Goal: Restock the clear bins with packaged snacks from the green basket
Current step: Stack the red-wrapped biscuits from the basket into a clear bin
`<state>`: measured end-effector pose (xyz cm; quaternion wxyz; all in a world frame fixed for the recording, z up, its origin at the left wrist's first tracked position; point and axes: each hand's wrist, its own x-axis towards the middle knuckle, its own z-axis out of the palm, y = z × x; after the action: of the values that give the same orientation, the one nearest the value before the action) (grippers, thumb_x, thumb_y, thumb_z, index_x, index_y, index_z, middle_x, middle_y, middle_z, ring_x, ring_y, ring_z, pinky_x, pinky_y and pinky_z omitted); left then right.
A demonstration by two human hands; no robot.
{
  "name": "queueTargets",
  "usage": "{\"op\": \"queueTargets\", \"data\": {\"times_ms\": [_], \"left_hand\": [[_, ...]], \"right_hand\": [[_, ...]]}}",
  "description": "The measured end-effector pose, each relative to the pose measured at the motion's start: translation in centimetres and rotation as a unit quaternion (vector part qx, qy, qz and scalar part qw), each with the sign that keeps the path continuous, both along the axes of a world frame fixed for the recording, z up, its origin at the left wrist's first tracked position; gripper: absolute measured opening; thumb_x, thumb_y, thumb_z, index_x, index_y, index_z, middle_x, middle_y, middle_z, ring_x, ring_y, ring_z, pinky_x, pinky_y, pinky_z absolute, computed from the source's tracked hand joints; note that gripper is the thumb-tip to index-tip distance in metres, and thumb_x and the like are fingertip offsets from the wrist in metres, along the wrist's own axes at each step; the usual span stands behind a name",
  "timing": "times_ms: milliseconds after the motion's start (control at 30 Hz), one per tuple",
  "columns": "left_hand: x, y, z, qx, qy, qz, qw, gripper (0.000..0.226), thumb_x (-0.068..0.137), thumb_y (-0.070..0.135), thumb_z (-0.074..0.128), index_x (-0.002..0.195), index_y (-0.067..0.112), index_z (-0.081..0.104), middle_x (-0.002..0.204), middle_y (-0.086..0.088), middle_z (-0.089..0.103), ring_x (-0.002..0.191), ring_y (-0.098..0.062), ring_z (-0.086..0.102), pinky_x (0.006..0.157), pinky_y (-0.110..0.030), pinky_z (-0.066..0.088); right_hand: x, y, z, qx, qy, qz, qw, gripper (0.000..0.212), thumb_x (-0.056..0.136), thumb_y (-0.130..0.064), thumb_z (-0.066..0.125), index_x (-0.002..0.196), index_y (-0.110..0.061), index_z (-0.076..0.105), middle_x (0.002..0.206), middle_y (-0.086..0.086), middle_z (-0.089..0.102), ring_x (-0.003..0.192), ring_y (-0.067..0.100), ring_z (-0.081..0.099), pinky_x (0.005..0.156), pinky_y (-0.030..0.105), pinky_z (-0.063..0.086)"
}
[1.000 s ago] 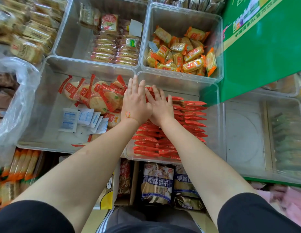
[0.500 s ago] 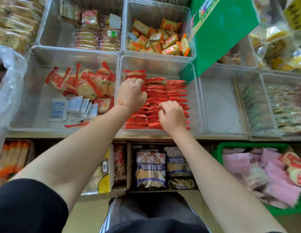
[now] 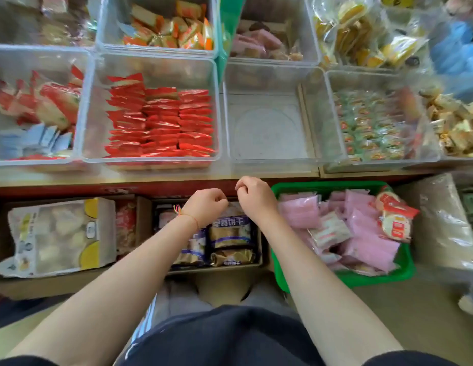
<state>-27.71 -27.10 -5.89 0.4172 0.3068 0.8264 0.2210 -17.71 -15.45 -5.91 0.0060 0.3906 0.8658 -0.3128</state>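
Observation:
The green basket [image 3: 404, 270] sits on the floor at the lower right, filled with pink snack packets [image 3: 362, 233] and a few red-and-white round cracker packs [image 3: 393, 220]. On the shelf above, one clear bin [image 3: 153, 159] holds neat rows of red packets [image 3: 161, 122]. The clear bin [image 3: 269, 157] to its right has nothing in it. My left hand [image 3: 206, 206] and my right hand [image 3: 253, 196] hover side by side below the shelf edge, both loosely curled with nothing in them. My right hand is just left of the basket.
More clear bins hold orange packets [image 3: 169, 33], green-and-red candies [image 3: 370, 125] and red cracker packs [image 3: 42, 104]. Under the shelf stand cardboard boxes with bagged snacks [image 3: 230, 233] and a torn white carton [image 3: 58, 233]. A clear plastic bag [image 3: 446, 228] lies right of the basket.
Both hands have come out of the red-packet bin and dropped below the shelf edge. The view has swung right, bringing the whole green basket into sight.

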Motion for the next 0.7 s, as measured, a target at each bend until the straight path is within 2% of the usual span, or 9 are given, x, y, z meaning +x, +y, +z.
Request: {"op": "queueTargets", "data": {"times_ms": [67,133,233,333,433,533,633,700], "left_hand": [[3.8,2.7,-1.5,-0.026,-0.028,0.011,0.999,0.024,0.090,0.026,0.049,0.102,0.022,0.069,0.094,-0.001,0.072,0.089,-0.021,0.066,0.081,-0.034,0.053],[7.9,5.3,-2.9,-0.043,-0.040,0.054,0.997,0.030,0.092,0.024,0.049,0.117,0.019,0.063,0.108,-0.006,0.070,0.101,-0.025,0.064,0.084,-0.033,0.050],[14.1,8.8,-5.3,-0.086,-0.073,0.153,0.982,0.051,0.093,0.028,0.053,0.141,0.014,0.042,0.131,-0.014,0.059,0.118,-0.031,0.057,0.095,-0.036,0.046],[18.5,11.1,-7.3,-0.127,-0.104,0.246,0.955,0.052,0.093,0.029,0.059,0.136,0.007,0.039,0.130,-0.016,0.059,0.112,-0.034,0.060,0.092,-0.040,0.050],[20.0,11.8,-7.8,-0.162,-0.024,0.284,0.945,0.039,0.093,0.021,0.055,0.129,0.008,0.046,0.125,-0.018,0.061,0.112,-0.036,0.059,0.089,-0.039,0.046],[20.6,11.8,-7.9,-0.152,0.018,0.309,0.939,0.039,0.093,0.019,0.055,0.131,0.012,0.051,0.124,-0.017,0.063,0.112,-0.036,0.059,0.089,-0.039,0.046],[20.6,11.4,-7.6,-0.164,0.068,0.345,0.922,0.035,0.094,0.016,0.051,0.129,0.011,0.051,0.124,-0.018,0.061,0.112,-0.039,0.058,0.085,-0.040,0.044],[19.9,10.9,-7.6,-0.199,0.086,0.361,0.907,0.037,0.093,0.014,0.049,0.129,0.010,0.049,0.127,-0.021,0.057,0.115,-0.042,0.055,0.091,-0.044,0.044]], "right_hand": [[4.2,2.6,-1.2,-0.022,-0.019,0.003,1.000,0.024,0.092,-0.010,0.046,0.097,-0.012,0.069,0.104,0.008,0.067,0.096,0.028,0.059,0.077,0.036,0.047],[8.4,5.4,-2.5,-0.028,-0.034,0.019,0.999,0.023,0.093,-0.011,0.046,0.103,-0.012,0.067,0.107,0.008,0.063,0.098,0.029,0.058,0.079,0.037,0.048],[14.5,10.4,-4.1,0.019,-0.056,0.031,0.998,0.029,0.094,-0.012,0.047,0.119,-0.012,0.061,0.119,0.009,0.056,0.106,0.027,0.054,0.083,0.036,0.046],[19.6,15.0,-5.0,0.051,-0.102,-0.003,0.993,0.035,0.094,-0.016,0.050,0.128,-0.012,0.055,0.127,0.011,0.052,0.113,0.027,0.051,0.092,0.040,0.047],[22.5,18.0,-5.6,0.017,-0.166,0.023,0.986,0.047,0.091,-0.015,0.053,0.137,-0.013,0.046,0.138,0.012,0.048,0.125,0.029,0.046,0.103,0.043,0.042],[23.5,18.7,-6.0,-0.019,-0.186,0.059,0.981,0.052,0.094,-0.020,0.053,0.144,-0.014,0.040,0.147,0.011,0.042,0.135,0.028,0.039,0.109,0.044,0.036],[23.6,18.6,-6.8,-0.038,-0.182,0.074,0.980,0.050,0.094,-0.021,0.051,0.143,-0.014,0.043,0.146,0.010,0.043,0.134,0.028,0.040,0.110,0.047,0.038],[23.4,18.4,-7.0,-0.043,-0.173,0.085,0.980,0.040,0.092,-0.020,0.051,0.132,-0.014,0.050,0.138,0.009,0.047,0.127,0.027,0.045,0.105,0.045,0.042]]}}
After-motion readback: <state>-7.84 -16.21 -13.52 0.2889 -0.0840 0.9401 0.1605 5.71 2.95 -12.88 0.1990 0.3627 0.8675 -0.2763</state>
